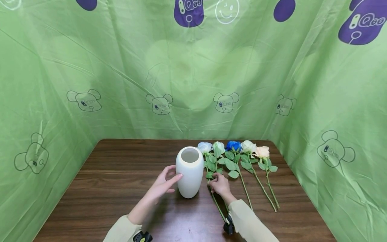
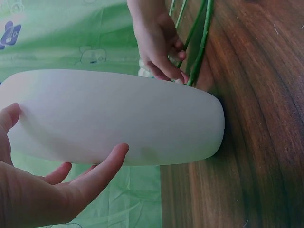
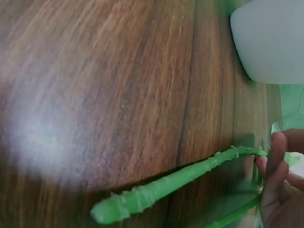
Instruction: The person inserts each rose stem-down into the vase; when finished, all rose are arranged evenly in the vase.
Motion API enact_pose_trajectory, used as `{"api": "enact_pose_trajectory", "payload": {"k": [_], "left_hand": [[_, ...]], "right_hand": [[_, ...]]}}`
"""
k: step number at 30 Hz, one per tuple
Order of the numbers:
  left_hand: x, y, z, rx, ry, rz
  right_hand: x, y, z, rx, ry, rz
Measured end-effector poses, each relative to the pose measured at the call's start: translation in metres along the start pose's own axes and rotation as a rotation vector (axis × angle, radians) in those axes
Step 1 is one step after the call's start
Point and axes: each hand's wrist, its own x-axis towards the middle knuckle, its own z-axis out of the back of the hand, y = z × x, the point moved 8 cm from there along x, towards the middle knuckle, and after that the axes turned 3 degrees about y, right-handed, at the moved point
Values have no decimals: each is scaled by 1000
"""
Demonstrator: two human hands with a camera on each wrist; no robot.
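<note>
Qty: 1 white vase (image 1: 189, 181), 5 roses (image 1: 233, 145), 2 hands, 1 dk brown wood table (image 1: 121, 174). Roses run L to R, 1 ea.: pale blue rose (image 1: 205, 148), greenish-white rose (image 1: 218, 148), deep blue rose (image 1: 234, 146), cream rose (image 1: 248, 147), peach rose (image 1: 262, 152). All lie on the table's R side, blooms to the far edge, stems twd the person; long thin green stems w/ sm. bumps, oval green lvs below the blooms. Vase: upright near table ctr, just L of the roses, smooth matte finish, tall, rounded shoulders, narrower base, wide round mouth. L hand (image 1: 163, 183) at vase's L side: fingers spread apart, thumb tip touching the wall. R hand (image 1: 220, 185) on the other side, near the vase: thumb & fingers curled in, pinching the pale blue rose's stem below its lvs. Lt sleeves on both arms, 1 blk wrist device (image 1: 142, 237) visible per arm. Behind: green curtain (image 1: 121, 127) w/ bear-head outlines & purple shapes.
</note>
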Motion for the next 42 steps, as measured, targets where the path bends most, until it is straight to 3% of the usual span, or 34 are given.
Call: {"api": "enact_pose_trajectory", "payload": {"k": [7,11,16,20,25,31,37,42], "left_hand": [[-1,-2,-1,-1,5,1],[-1,-3,-1,0,9,6],[1,1,0,-4,18,3],[9,13,4,-14,13,2],[15,25,7,-7,-2,0],[15,25,7,-1,-2,0],[16,26,8,-7,11,10],[13,22,6,-2,5,-2]], "right_hand": [[4,0,-3,-288,-59,-58],[5,3,-5,-353,-62,-71],[6,2,-5,-344,-53,-85],[7,1,-2,-268,-30,-60],[6,7,2,-17,53,30],[-1,9,8,238,184,71],[-8,10,13,353,293,139],[-14,11,20,411,320,171]]}}
